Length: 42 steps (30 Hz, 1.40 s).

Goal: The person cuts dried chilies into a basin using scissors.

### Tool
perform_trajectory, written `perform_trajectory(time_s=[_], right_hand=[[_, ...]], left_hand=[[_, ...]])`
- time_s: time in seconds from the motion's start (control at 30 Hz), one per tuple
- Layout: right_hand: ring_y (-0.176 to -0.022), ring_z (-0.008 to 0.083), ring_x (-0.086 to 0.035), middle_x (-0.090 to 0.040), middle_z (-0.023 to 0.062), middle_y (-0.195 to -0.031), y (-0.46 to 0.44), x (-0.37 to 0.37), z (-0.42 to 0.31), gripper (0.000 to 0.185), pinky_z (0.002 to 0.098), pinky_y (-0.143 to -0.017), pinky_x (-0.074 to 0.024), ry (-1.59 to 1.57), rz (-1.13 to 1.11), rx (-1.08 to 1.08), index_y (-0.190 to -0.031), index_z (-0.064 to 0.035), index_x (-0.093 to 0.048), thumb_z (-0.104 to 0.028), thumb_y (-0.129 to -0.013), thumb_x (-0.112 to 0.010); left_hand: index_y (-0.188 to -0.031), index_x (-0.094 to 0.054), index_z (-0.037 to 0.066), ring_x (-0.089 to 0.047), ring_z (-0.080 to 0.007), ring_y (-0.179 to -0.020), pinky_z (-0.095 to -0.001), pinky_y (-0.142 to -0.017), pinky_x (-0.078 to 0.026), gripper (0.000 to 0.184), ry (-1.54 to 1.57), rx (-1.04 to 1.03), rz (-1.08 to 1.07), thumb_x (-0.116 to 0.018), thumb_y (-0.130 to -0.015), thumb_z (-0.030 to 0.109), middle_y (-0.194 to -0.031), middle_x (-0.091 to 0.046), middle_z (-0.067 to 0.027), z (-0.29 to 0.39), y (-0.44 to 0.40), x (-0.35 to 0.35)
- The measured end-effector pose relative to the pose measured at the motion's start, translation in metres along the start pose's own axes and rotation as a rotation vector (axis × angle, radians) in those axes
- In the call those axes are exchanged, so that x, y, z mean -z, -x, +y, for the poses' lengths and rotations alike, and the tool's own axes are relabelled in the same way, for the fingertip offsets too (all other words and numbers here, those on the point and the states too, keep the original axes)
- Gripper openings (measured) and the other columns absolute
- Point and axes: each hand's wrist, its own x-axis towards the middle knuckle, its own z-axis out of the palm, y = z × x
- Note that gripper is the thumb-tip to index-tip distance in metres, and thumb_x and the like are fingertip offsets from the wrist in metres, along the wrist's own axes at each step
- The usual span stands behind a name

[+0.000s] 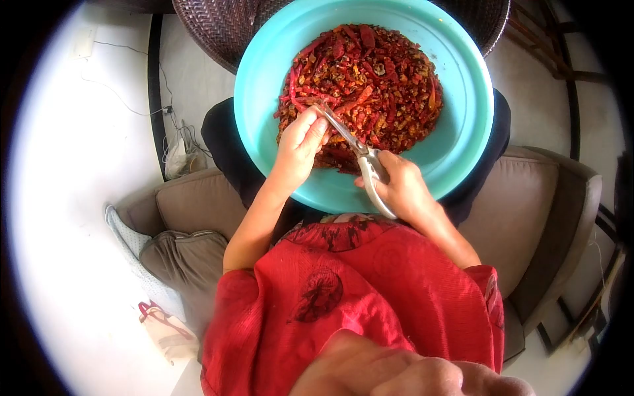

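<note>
A wide turquoise basin (pixel 462 148) rests across the lap, with a heap of red chili pieces (pixel 389 86) inside, some cut small and some long. Over the basin's near left part, my left hand (pixel 302 142) pinches a red chili (pixel 297 99) between thumb and fingers. My right hand (pixel 399 185) is wrapped round the handles of metal scissors (pixel 350 137) with pale grips. The blades point up and left, their tips beside my left fingertips at the chili. How far apart the blades are is hard to tell.
Behind the basin is a dark woven tray (pixel 211 30). A brown sofa (pixel 522 198) extends on both sides of the legs. Cables and a plastic bag (pixel 181 158) lie on the floor at left, a cloth bag (pixel 168 333) lower down. Wooden bars (pixel 541 46) stand at upper right.
</note>
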Motion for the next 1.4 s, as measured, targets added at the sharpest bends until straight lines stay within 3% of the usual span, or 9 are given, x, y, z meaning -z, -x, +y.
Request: perform_trajectory(time_s=[0.2, 0.27, 0.37, 0.57, 0.77, 0.9, 0.97, 1.13, 1.4], right_hand=[[-0.059, 0.0287, -0.057, -0.059, 0.0156, -0.07, 0.001, 0.001, 0.005, 0.042, 0.0396, -0.057, -0.0451, -0.091, -0.051, -0.034, -0.083, 0.0018, -0.057, -0.033, -0.078, -0.082], [-0.074, 0.0371, -0.066, -0.065, 0.0193, -0.082, 0.002, 0.006, -0.001, 0.046, 0.0447, -0.066, -0.0508, -0.005, -0.038, -0.044, -0.094, 0.0006, -0.061, -0.037, -0.075, -0.081], [-0.075, 0.0316, -0.059, -0.059, 0.0153, -0.083, 0.005, 0.01, -0.001, 0.048, 0.0423, -0.066, -0.0465, 0.087, 0.041, 0.101, -0.095, 0.0005, -0.058, -0.034, -0.072, -0.083], [-0.086, 0.0347, -0.059, -0.06, 0.0169, -0.093, 0.004, 0.007, 0.001, 0.053, 0.0455, -0.074, -0.0468, 0.143, 0.049, 0.088, -0.099, 0.0, -0.055, -0.036, -0.071, -0.082], [-0.069, 0.0327, -0.06, -0.06, 0.015, -0.078, 0.002, 0.002, 0.002, 0.042, 0.0423, -0.064, -0.0479, 0.082, -0.022, 0.027, -0.089, 0.0002, -0.058, -0.032, -0.075, -0.081], [-0.062, 0.0316, -0.059, -0.058, 0.0138, -0.072, 0.001, 0.002, 0.003, 0.038, 0.0413, -0.059, -0.0472, 0.072, 0.065, 0.101, -0.085, 0.0001, -0.059, -0.029, -0.076, -0.081], [-0.079, 0.0358, -0.066, -0.066, 0.0173, -0.087, -0.001, 0.007, 0.0, 0.034, 0.0431, -0.07, -0.0523, 0.14, 0.02, 0.017, -0.098, -0.0009, -0.062, -0.023, -0.075, -0.076], [-0.08, 0.0357, -0.065, -0.066, 0.0162, -0.087, 0.0, 0.003, 0.004, 0.032, 0.0436, -0.071, -0.0524, 0.189, 0.075, 0.044, -0.097, -0.0016, -0.062, -0.02, -0.074, -0.074], [-0.081, 0.0355, -0.065, -0.065, 0.0156, -0.088, -0.007, 0.002, -0.006, 0.044, 0.044, -0.072, -0.0518, 0.202, 0.116, 0.141, -0.099, -0.0011, -0.061, -0.032, -0.073, -0.079]], left_hand=[[-0.104, -0.057, 0.005, -0.042, -0.0045, -0.06, -0.0196, -0.053, -0.034, 0.016, -0.043, 0.062, 0.016, -0.048, -0.104, 0.018, -0.074, -0.05, 0.0024, 0.008, 0.0, -0.002], [-0.104, -0.056, 0.006, -0.039, -0.0042, -0.056, -0.0188, -0.049, -0.031, 0.016, 0.035, 0.102, 0.035, -0.046, -0.105, 0.019, -0.072, -0.05, 0.0017, 0.011, 0.001, -0.004], [-0.105, -0.054, 0.006, -0.036, -0.0041, -0.055, -0.0185, -0.048, -0.027, 0.017, 0.237, 0.143, -0.011, -0.045, -0.105, 0.02, -0.071, -0.048, 0.0016, 0.022, 0.001, -0.004], [-0.11, -0.052, 0.004, -0.034, -0.0038, -0.056, -0.0184, -0.048, -0.026, 0.022, 0.133, 0.111, 0.036, -0.042, -0.105, 0.023, -0.072, -0.045, 0.0013, 0.004, 0.001, -0.005], [-0.107, -0.052, 0.004, -0.034, -0.0038, -0.055, -0.0183, -0.049, -0.027, 0.024, -0.056, 0.003, 0.093, -0.04, -0.107, 0.025, -0.072, -0.045, 0.0013, 0.001, 0.001, -0.008], [-0.111, -0.053, 0.004, -0.04, -0.0051, -0.057, -0.0184, -0.05, -0.031, 0.026, 0.063, 0.058, 0.054, -0.041, -0.106, 0.026, -0.076, -0.052, -0.0011, 0.005, 0.003, -0.002], [-0.115, -0.053, 0.003, -0.048, -0.0071, -0.062, -0.0192, -0.053, -0.037, 0.029, 0.132, 0.14, 0.083, -0.042, -0.106, 0.028, -0.084, -0.059, -0.0047, 0.017, 0.006, -0.005], [-0.114, -0.054, 0.002, -0.051, -0.0057, -0.063, -0.0195, -0.053, -0.043, 0.017, -0.033, 0.059, 0.106, -0.056, -0.098, 0.008, -0.087, -0.064, -0.0056, 0.015, 0.01, -0.007], [-0.111, -0.058, 0.003, -0.047, -0.0046, -0.056, -0.018, -0.048, -0.036, 0.014, -0.037, 0.05, 0.052, -0.054, -0.098, 0.006, -0.08, -0.063, -0.0047, 0.003, 0.009, 0.0]])
